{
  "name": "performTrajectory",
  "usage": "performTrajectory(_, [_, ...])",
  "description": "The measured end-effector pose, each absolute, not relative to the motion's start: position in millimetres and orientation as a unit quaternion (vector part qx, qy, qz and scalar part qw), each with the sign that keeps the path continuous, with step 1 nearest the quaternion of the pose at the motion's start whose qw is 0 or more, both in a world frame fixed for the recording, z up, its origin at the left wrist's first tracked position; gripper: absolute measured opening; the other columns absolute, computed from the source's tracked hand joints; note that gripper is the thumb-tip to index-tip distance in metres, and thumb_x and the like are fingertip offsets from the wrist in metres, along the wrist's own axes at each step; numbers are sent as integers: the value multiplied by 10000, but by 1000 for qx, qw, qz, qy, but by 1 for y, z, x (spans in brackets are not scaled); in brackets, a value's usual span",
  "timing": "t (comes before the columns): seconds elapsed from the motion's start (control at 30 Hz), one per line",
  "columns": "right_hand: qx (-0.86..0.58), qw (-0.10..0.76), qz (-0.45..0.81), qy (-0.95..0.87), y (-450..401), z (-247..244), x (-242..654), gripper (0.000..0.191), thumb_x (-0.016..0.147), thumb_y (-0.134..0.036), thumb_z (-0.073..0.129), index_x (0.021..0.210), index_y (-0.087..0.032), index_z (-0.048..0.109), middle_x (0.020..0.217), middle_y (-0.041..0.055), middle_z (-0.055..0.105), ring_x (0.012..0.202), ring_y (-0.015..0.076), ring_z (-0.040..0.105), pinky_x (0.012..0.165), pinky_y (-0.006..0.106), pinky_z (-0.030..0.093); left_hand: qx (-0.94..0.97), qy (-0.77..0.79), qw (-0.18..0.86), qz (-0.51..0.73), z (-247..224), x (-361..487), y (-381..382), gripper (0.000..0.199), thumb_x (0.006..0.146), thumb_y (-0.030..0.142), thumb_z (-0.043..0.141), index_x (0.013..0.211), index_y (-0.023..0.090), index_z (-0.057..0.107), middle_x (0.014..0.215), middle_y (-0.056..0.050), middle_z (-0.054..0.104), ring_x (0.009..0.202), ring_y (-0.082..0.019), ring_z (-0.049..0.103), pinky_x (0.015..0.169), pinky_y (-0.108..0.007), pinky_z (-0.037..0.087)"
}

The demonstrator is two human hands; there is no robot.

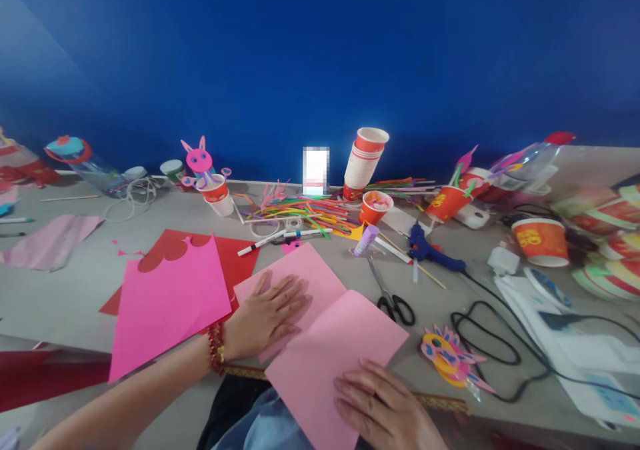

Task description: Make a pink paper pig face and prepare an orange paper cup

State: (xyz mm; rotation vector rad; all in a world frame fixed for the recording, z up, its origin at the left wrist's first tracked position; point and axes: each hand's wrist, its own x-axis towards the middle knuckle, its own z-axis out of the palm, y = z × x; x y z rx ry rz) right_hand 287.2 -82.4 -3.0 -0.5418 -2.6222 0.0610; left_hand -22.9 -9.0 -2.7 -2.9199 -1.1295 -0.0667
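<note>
Grey table (75,303) is stretching from the near edge to a deep blue wall (320,50). Nearest, the right hand (387,403) is lying flat, fingers spread, on the folded pink paper (325,343). The left hand (265,317) is pressing open-palmed on its upper half. Beyond, scissors (393,300), straws (300,210) and stacked cups (365,160) are lying cluttered.

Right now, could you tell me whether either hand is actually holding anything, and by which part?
Nothing is gripped. The left hand lies flat on the left half of the light pink folded paper sheet; the right hand presses its near right edge.
</note>
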Motion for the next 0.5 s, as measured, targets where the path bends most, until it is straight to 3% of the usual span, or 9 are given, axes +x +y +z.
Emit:
performTrajectory(0.2, [-207,204,-31,-956,-79,-3,303,329,1038,-226,372,1215,-224,649,1243,-21,679,1162,126,578,1204,345,229,-940,-341,-4,-29,-4,-26,-9,574,1002,487,305,1526,284,186,1579,-52,283,1464,-260,202,1178,-539,-13])
performTrajectory(0.37, [-280,258,-63,-922,-72,6,300,346,1043,-218,360,1162,-252,683,1161,-33,720,1127,113,587,1207,316,192,-938,-344,-25,-28,-4,-27,-9,577,998,494,312,1525,297,183,1581,-50,281,1463,-266,208,1174,-557,18])
performTrajectory(0.5, [-264,246,-57,-931,-71,7,308,342,1042,-221,367,1129,-265,695,1155,-33,722,1106,133,596,1221,401,123,-938,-345,-31,-28,-2,-26,-9,561,1003,479,306,1523,305,188,1581,-49,280,1468,-260,192,1175,-556,3])
